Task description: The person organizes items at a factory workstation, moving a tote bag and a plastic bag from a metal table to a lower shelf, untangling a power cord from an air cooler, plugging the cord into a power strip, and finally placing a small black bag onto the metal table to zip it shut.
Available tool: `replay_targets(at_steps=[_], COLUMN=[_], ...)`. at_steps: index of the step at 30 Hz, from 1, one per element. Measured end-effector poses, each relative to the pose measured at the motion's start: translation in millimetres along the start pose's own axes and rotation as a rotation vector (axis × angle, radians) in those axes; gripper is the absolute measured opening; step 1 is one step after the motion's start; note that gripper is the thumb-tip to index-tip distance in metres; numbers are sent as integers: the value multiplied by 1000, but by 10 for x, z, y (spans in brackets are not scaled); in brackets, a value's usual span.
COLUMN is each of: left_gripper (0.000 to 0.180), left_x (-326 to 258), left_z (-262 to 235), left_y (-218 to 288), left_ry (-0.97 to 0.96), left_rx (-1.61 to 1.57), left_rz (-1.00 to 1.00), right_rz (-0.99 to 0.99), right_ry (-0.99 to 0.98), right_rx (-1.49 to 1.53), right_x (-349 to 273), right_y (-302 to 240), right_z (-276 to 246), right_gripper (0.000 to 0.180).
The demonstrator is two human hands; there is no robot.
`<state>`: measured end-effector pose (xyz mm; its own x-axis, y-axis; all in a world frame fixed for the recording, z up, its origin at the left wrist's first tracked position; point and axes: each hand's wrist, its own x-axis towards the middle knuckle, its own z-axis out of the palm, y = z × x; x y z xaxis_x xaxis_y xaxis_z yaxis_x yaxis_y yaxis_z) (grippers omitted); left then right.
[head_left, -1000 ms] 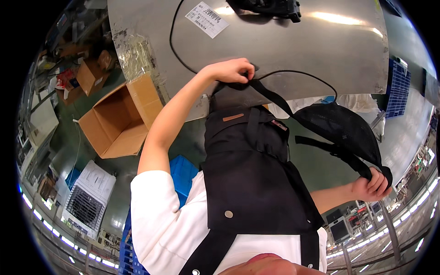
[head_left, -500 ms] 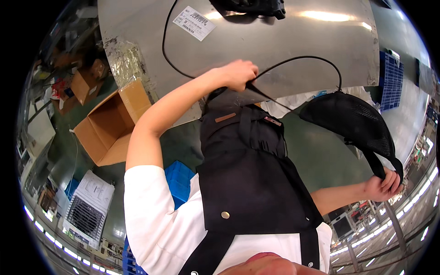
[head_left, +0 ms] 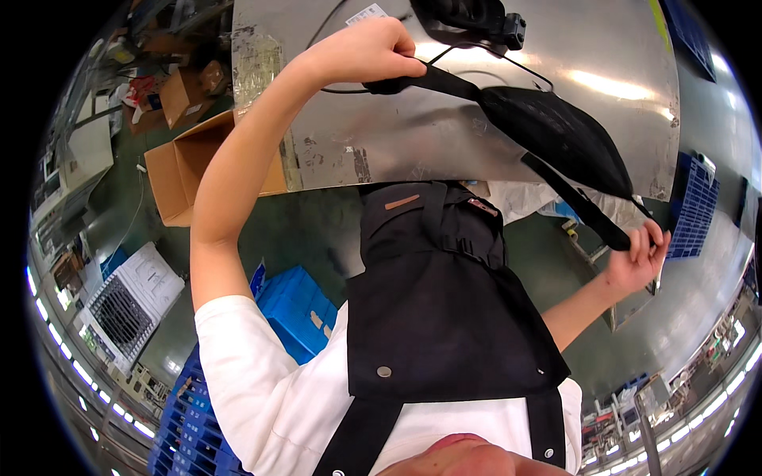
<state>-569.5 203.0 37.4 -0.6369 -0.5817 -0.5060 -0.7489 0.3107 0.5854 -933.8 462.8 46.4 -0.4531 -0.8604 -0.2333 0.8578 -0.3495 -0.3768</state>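
Looking down through the head camera, you have a black pouch bag [head_left: 556, 139] strung between your two hands, raised above the metal table [head_left: 476, 103].

Left hand [head_left: 369, 51]: fist closed around one end of the black strap [head_left: 432, 79], up near the table's far part. The arm runs bare from a white sleeve [head_left: 238, 349].

Right hand [head_left: 639, 258]: lower, off the table's right edge, fingers [head_left: 647, 238] pinched shut on the other strap end [head_left: 583, 206].

The bag hangs slanted, its high end toward your left hand and its low end toward your right, with its body over the table's right half. You cannot tell whether it touches the surface.

On the table: a black device [head_left: 468, 20] at the far edge, a thin black cable [head_left: 524, 67] looping from it, and a white label [head_left: 365, 13].

You wear a black apron [head_left: 440, 309] over the white shirt.

Floor, left: an open cardboard box [head_left: 202, 170] just beside the table and blue plastic crates [head_left: 298, 305] near your left side. Another blue crate [head_left: 694, 206] stands at right.
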Motion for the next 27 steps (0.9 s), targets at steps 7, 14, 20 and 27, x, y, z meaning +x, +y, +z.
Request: replay_targets(at_steps=[7, 14, 20, 27], left_gripper=[16, 7, 26, 68], left_x=[-17, 554, 539, -210], left_z=[315, 386, 907, 1559], left_y=[66, 77, 711, 1141], left_ry=[-11, 16, -235, -213], left_rx=[-974, -943, -753, 22], left_rz=[-252, -75, -142, 280], right_rz=[241, 422, 698, 995], right_ry=[113, 138, 278, 199], right_rx=[-316, -304, -285, -678], right_x=[166, 97, -28, 99], right_y=[589, 694, 1041, 1641], right_z=[1, -191, -324, -639], right_gripper=[16, 17, 34, 20])
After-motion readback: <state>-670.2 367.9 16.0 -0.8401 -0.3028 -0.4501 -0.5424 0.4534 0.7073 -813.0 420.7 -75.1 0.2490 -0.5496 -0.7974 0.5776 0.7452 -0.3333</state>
